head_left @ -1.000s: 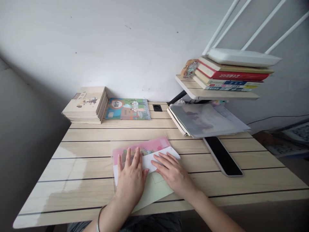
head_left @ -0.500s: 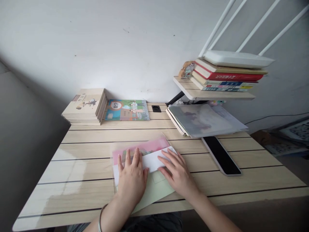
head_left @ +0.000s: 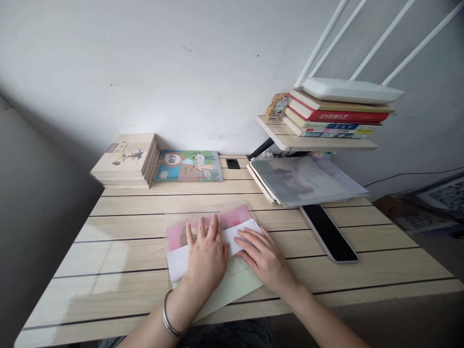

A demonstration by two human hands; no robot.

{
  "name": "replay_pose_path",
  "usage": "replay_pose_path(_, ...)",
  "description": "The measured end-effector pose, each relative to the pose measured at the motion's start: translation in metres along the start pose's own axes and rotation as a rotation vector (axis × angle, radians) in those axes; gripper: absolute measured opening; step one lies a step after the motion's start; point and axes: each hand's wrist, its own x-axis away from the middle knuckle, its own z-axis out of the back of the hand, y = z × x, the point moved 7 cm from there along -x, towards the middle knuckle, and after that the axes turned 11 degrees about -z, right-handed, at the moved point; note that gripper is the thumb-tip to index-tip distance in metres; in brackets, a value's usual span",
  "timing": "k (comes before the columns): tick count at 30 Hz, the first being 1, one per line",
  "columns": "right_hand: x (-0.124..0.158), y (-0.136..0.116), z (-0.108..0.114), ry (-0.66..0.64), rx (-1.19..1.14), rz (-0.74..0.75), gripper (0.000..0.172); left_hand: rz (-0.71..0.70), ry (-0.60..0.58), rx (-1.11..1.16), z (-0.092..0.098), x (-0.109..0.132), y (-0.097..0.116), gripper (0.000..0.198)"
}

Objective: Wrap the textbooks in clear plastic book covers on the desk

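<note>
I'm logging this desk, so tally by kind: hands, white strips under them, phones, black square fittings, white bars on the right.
Hands: 2 (left hand, right hand)
White strip: 1
Phone: 1
Black square fitting: 1
White bars: 4
Total: 9

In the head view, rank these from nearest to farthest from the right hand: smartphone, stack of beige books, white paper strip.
1. White paper strip: touched by the right hand.
2. Smartphone: off to the right.
3. Stack of beige books: back left of the desk.
</note>
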Motion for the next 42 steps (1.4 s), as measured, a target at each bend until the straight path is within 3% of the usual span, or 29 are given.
replay_pose_path(9, 0.004, 0.009, 0.003, 0.019, -0.100, 0.007, 0.021, 0.007, -0.002, -0.004, 0.003, -0.010, 0.004, 0.048)
replay_pose_path(19, 0.000, 0.013, 0.006, 0.012, -0.195, 0.019, 0.016, -0.126, -0.104, 0.043, -0.008, -0.049, 0.024, 0.047)
replay_pose_path(42, -0.002, 0.011, 0.011, 0.042, -0.226, 0.070, 0.012, -0.126, -0.056, 0.055, -0.012, -0.062, 0.029, 0.048)
